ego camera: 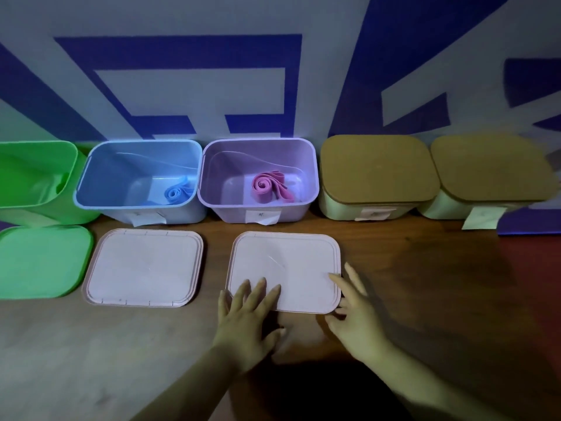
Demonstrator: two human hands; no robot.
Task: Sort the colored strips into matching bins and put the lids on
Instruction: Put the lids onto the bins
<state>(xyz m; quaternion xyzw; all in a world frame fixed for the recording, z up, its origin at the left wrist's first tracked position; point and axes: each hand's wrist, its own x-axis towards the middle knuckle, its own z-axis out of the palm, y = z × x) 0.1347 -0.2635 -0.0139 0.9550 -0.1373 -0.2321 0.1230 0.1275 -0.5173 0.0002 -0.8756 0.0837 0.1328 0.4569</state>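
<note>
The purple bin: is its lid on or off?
Off. The purple bin stands open, the pink strip showing inside; a pale lid lies flat on the table in front.

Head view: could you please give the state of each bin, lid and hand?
green bin: open, lid off.
blue bin: open, blue strip inside.
purple bin: open, pink strip inside.
left cream bin: lid on.
right cream bin: lid on.
green lid: flat on table.
left pink lid: flat on table.
right pink lid: on table, hands at it.
left hand: fingers straight, resting on right pink lid.
right hand: at its near corner, grip unclear.
</note>
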